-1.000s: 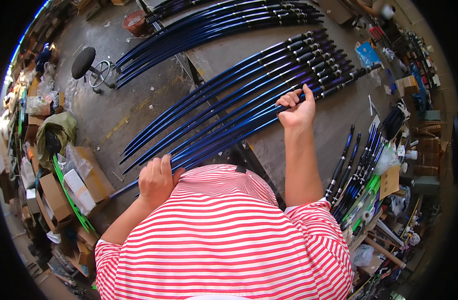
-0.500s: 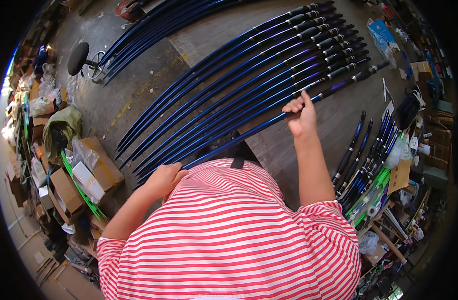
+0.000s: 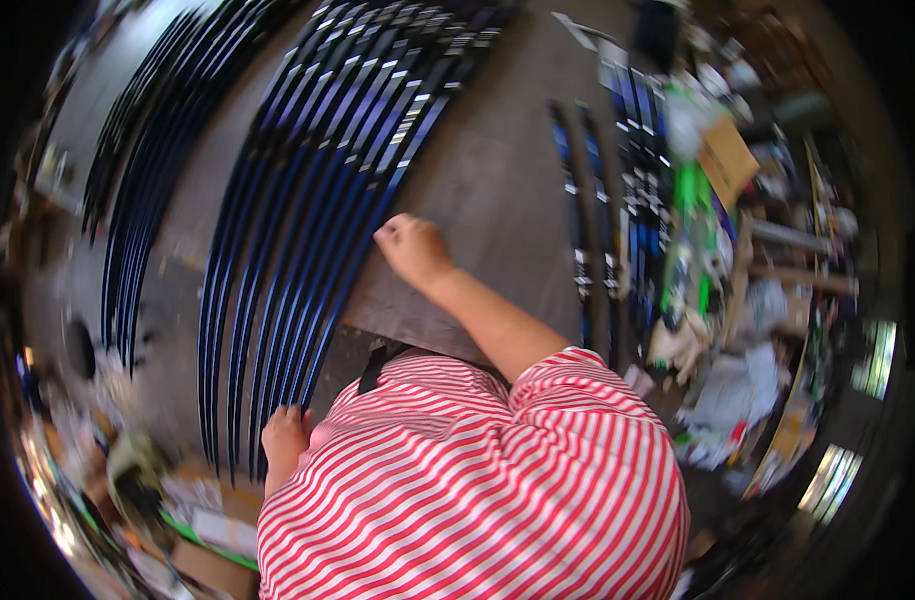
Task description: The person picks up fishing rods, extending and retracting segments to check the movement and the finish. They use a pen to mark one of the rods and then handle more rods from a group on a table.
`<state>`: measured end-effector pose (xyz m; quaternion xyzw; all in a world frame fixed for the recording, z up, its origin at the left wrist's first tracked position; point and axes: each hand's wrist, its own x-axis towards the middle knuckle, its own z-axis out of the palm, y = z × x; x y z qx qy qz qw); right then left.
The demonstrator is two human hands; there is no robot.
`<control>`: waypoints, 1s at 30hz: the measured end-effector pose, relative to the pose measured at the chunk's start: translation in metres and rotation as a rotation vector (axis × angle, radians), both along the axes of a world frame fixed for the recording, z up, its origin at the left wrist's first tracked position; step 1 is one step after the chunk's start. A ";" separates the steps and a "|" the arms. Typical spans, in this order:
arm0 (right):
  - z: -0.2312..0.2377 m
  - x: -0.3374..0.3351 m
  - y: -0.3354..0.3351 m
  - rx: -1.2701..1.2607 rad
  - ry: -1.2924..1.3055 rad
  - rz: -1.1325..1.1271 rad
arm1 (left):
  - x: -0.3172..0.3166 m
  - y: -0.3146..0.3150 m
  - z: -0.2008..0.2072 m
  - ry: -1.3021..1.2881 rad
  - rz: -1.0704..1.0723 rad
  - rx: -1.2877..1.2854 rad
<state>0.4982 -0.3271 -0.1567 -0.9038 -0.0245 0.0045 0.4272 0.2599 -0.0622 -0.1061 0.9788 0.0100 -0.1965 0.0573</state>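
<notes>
Long blue-and-black fishing rods [image 3: 297,220] lie side by side in a row, their thick ringed ends far from me and their thin ends near. My right hand [image 3: 414,252] has its fingers curled at the edge of the rightmost rod, along its blue shaft. Blur hides whether they grip it. At the thin end of that same rod, my left hand [image 3: 285,440] is closed close to my striped shirt. The rod appears to run into its fingers.
A second group of rods [image 3: 157,200] lies to the left. Shorter rod pieces [image 3: 577,220] and a bundle beside green packaging [image 3: 689,220] are at the right. A dark round stool seat [image 3: 80,347] stands left; boxes and bags [image 3: 212,535] fill the lower left.
My view has swung, so the rods now run more upright in the picture. The near rod, earlier apart at its thick end, now appears level with the row. My right hand's thumb is no longer raised.
</notes>
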 end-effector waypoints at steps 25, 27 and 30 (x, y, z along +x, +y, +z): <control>0.051 -0.160 -0.288 -0.714 -0.064 -0.605 | -0.075 0.008 0.011 -0.335 -0.079 -0.383; 0.036 -0.141 -0.310 -0.637 -0.085 -0.560 | -0.077 0.016 0.017 -0.353 -0.049 -0.324; 0.024 -0.114 -0.333 -0.786 0.192 -0.563 | -0.073 0.029 0.025 -0.338 0.020 -0.255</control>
